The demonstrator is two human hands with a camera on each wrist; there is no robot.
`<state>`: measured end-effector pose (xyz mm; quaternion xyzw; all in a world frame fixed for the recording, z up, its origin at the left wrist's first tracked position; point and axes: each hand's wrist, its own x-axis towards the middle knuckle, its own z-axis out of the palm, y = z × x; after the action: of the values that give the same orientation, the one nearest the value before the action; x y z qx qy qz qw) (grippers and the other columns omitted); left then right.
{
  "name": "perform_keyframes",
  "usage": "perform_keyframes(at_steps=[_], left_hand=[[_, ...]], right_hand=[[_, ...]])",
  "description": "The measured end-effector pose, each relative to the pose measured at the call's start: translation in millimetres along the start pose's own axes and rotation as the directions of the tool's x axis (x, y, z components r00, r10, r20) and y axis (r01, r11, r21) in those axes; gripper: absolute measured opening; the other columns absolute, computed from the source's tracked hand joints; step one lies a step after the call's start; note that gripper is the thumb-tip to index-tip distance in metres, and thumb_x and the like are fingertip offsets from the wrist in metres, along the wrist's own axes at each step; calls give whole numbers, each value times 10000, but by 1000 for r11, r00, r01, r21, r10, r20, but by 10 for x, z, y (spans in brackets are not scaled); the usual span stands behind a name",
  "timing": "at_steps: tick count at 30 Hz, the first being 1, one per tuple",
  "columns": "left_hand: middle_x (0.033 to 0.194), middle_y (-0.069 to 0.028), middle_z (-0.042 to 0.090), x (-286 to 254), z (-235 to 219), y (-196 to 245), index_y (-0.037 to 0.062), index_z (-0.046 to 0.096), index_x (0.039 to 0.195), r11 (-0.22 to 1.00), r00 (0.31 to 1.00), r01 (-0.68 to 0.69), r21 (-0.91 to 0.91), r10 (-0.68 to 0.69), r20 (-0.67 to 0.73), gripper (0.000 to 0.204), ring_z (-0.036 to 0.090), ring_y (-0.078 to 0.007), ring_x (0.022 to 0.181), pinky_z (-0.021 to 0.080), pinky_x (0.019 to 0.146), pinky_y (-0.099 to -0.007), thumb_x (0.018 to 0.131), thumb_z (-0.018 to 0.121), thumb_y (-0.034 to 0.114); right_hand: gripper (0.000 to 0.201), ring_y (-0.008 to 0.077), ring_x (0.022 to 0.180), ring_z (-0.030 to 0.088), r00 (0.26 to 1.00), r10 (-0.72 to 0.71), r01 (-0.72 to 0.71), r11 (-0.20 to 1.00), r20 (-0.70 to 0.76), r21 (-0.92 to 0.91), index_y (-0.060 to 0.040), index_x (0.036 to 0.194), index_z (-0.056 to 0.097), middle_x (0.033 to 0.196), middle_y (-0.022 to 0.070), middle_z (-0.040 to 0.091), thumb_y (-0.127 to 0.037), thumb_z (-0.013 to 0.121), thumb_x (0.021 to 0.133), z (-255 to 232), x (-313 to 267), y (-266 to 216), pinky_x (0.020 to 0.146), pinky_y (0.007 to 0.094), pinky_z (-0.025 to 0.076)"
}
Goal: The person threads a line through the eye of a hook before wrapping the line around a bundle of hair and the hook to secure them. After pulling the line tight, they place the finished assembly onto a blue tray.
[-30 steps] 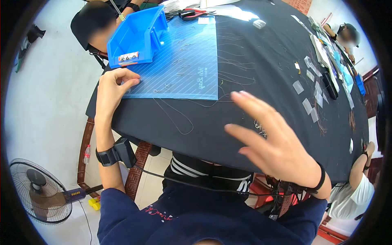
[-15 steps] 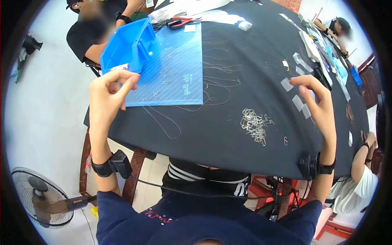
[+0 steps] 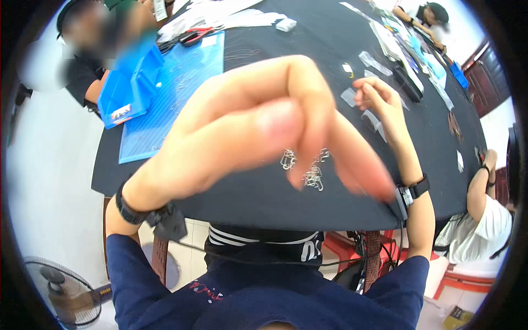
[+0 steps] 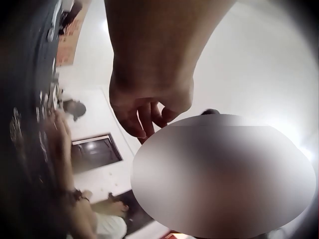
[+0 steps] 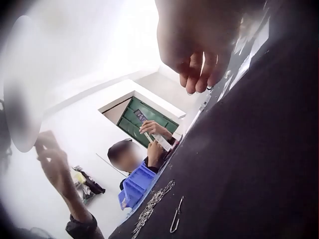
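Observation:
My left hand [image 3: 236, 129] is raised close to the head camera, large and blurred, with its fingers loosely bent and no object visible in them. Partly behind it, a pile of wire hooks [image 3: 313, 180] lies on the black tablecloth. The right hand [image 3: 380, 104] hovers over the table's right side near small clear plastic pieces [image 3: 374, 122], its fingers relaxed. In the right wrist view those fingers [image 5: 199, 74] hang down, and a single wire hook [image 5: 176, 216] lies beside the pile. Part of the blue file bag [image 3: 140, 140] is hidden behind the left hand.
A blue bin [image 3: 118, 96] stands on the file bag's left side. Red-handled pliers [image 3: 196, 36] and white papers [image 3: 236, 16] lie at the back. More packets [image 3: 388, 41] line the far right. Other people sit around the table; a fan [image 3: 60, 291] stands at lower left.
My left hand has left the file bag and risen toward the camera. The right hand swung out to the right and stays there. The head view has shifted, moving the table leftward.

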<state>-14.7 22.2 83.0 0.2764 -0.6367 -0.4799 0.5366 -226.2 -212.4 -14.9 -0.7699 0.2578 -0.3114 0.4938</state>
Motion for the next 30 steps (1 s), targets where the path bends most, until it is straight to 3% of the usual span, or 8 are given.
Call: perform_keyframes(at_steps=[4,8,15,21,24,27,28,30], left_hand=[[843,-111,655,37,291,61,42,560,883,964,973,-109,-242,153,170,288,552,-125,654,422,542,-223,982,448,288],[851,-99,650,37,532,16,44,565,895,921,934,-150,-359,251,253,252,562,-136,689,431,568,-233,970,469,264],[866,-80,643,9,691,-130,47,575,918,869,899,-185,-459,338,279,191,579,-155,751,446,612,-251,950,505,222],[878,-63,637,-5,727,-174,50,584,937,875,918,-196,-443,323,232,144,593,-172,804,459,650,-265,933,537,186],[884,-54,633,21,653,-268,52,588,946,920,965,-147,-363,213,150,124,600,-180,831,466,670,-273,924,553,168],[890,-46,630,5,540,-438,53,592,956,994,984,-78,-82,90,152,108,607,-189,858,472,689,-280,916,568,150],[892,-43,629,-21,504,-503,54,594,959,988,952,-102,115,64,300,104,610,-192,866,475,695,-283,913,573,144],[817,-28,604,-143,478,-673,76,612,899,881,793,-258,396,-41,608,77,592,-195,785,456,653,-273,894,601,152]], right_hand=[[235,66,743,555,999,11,-9,999,32,-46,-31,1013,643,789,-10,603,-227,524,962,87,2,-106,680,227,431],[232,71,750,565,998,-11,16,997,65,-73,-37,1010,645,777,-7,609,-218,507,962,118,-2,-109,668,222,433],[236,77,749,580,996,-76,82,990,50,-116,-44,1001,647,770,-6,621,-214,491,955,61,41,-77,669,225,459],[223,73,751,584,998,-62,65,990,28,-122,-40,999,645,772,0,624,-202,497,954,58,32,-74,661,218,457],[224,73,753,586,995,-88,91,993,47,-70,-37,1001,642,776,2,625,-202,499,955,39,29,-53,654,218,457],[226,75,731,586,997,-50,54,996,60,-64,-31,993,641,780,5,626,-204,501,955,51,21,-54,635,219,462],[226,76,726,587,997,-35,40,997,71,-63,-30,991,642,780,5,626,-203,501,956,58,21,-64,630,220,463],[209,77,716,590,993,43,-33,995,111,-89,-12,981,641,767,17,630,-164,501,950,89,6,-108,642,232,484]])
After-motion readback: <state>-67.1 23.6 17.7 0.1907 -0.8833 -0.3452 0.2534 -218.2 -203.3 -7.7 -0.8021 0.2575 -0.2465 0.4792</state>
